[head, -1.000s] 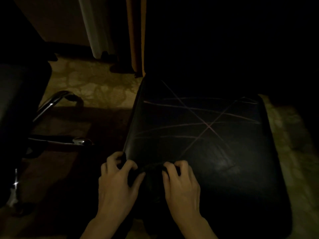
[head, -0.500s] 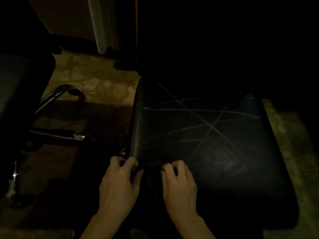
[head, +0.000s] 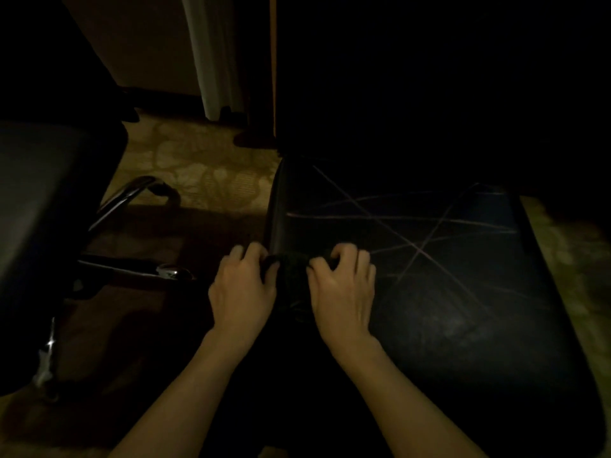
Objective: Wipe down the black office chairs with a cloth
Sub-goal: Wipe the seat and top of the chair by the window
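Both hands on cloth, chair seat's near-left edge.
We note left hand (head: pixel 243 287) and right hand (head: pixel 342 290), fingers curled, gripping dark cloth (head: pixel 292 269); black seat (head: pixel 446 292) shows pale crossing streaks.

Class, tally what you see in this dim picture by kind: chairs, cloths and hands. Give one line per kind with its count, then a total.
Chairs: 2, the near chair and the left chair
Cloths: 1, the cloth, dark, held between both hands
Hands: 2, the left hand and the right hand
Total: 5

Two black chairs (head: pixel 429 276) (head: pixel 43 209), two hands (head: pixel 243 292) (head: pixel 342 292), one dark cloth (head: pixel 292 269)
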`<state>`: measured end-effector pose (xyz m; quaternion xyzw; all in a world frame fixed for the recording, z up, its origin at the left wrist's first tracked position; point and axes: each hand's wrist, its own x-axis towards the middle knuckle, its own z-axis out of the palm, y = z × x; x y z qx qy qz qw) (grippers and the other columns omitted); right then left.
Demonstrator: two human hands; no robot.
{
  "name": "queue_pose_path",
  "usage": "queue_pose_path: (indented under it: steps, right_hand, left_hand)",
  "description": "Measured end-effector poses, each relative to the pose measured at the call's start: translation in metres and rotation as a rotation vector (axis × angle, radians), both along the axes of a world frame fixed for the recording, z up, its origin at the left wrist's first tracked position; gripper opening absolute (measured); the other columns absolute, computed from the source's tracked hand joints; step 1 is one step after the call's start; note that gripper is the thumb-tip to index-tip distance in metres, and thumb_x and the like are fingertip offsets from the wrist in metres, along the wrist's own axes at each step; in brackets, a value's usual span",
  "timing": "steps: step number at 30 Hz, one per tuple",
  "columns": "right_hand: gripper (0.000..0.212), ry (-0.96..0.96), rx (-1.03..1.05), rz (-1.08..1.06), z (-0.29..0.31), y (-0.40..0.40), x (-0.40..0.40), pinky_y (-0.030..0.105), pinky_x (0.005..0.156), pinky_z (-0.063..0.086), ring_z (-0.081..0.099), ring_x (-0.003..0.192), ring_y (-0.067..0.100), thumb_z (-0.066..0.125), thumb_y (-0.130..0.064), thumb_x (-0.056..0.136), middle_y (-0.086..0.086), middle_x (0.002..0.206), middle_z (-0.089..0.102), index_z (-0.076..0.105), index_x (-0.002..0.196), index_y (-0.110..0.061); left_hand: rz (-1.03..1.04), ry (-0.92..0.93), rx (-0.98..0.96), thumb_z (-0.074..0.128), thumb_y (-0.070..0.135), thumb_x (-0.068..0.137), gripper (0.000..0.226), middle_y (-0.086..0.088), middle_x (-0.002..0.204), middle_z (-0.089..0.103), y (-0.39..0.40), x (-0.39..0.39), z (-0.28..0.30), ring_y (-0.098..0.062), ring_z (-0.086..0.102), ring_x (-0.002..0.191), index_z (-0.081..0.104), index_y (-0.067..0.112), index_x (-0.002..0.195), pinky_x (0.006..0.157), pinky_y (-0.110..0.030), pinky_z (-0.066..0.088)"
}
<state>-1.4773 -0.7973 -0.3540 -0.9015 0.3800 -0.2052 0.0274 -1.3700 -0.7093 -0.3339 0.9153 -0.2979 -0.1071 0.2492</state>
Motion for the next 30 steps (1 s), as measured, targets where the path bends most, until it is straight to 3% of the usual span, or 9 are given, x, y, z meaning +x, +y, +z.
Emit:
queue_pose_path:
  steps: [4,8,14,19,25,30]
  right_hand:
    - [0.008,0.033,-0.029,0.059,-0.002,-0.005,0.010,0.032,0.061,0.037,0.048,0.073,0.022,0.075,-0.014,0.080,0.006,0.084,0.053,0.069,0.086,-0.014]
    - [0.031,0.050,0.089,0.146,-0.005,0.005,-0.007,0.032,0.061,0.051,0.060,0.073,0.020,0.058,-0.028,0.089,0.006,0.090,0.061,0.065,0.113,-0.009]
    - [0.016,0.039,0.074,0.128,-0.011,-0.002,0.008,0.030,0.053,0.049,0.056,0.066,0.019,0.075,-0.012,0.081,0.005,0.080,0.058,0.064,0.094,-0.012]
    - [0.014,0.025,0.072,0.088,-0.013,-0.044,0.058,0.029,0.051,0.044,0.056,0.064,0.020,0.075,-0.010,0.080,0.007,0.078,0.059,0.064,0.088,-0.010]
    - [0.012,0.039,0.059,0.063,-0.017,-0.112,0.107,0.028,0.053,0.036,0.059,0.074,0.028,0.070,-0.011,0.086,0.014,0.084,0.059,0.066,0.094,-0.003]
    - [0.025,0.082,0.097,0.072,-0.014,-0.160,0.133,0.030,0.064,0.035,0.054,0.098,0.030,0.048,-0.020,0.100,0.018,0.110,0.057,0.064,0.112,-0.005]
  left_hand:
    - [-0.051,-0.056,-0.059,0.069,0.026,0.086,0.035,0.000,0.102,0.051,-0.009,0.001,0.009,-0.018,0.056,0.088,0.050,0.020,0.116,0.062,-0.029,0.038]
    - [-0.183,-0.075,0.019,0.071,0.031,0.082,0.046,-0.002,0.109,0.050,0.020,-0.023,-0.004,-0.018,0.058,0.090,0.057,0.020,0.124,0.059,-0.021,0.040]
    - [-0.173,-0.106,-0.067,0.074,0.009,0.079,0.044,-0.007,0.109,0.056,0.009,-0.015,-0.024,-0.020,0.057,0.088,0.066,0.008,0.122,0.064,-0.020,0.042]
    - [-0.141,-0.160,-0.084,0.073,0.005,0.080,0.042,-0.008,0.108,0.060,-0.038,0.021,-0.030,-0.022,0.057,0.088,0.066,0.006,0.121,0.068,-0.020,0.040]
    - [-0.177,-0.199,-0.087,0.059,0.014,0.093,0.035,-0.012,0.121,0.055,-0.106,0.071,-0.031,-0.030,0.052,0.103,0.062,0.006,0.126,0.073,-0.033,0.048]
    - [-0.201,-0.222,-0.078,0.051,0.021,0.097,0.033,-0.010,0.125,0.049,-0.156,0.105,-0.031,-0.029,0.045,0.109,0.061,0.010,0.126,0.085,-0.037,0.046]
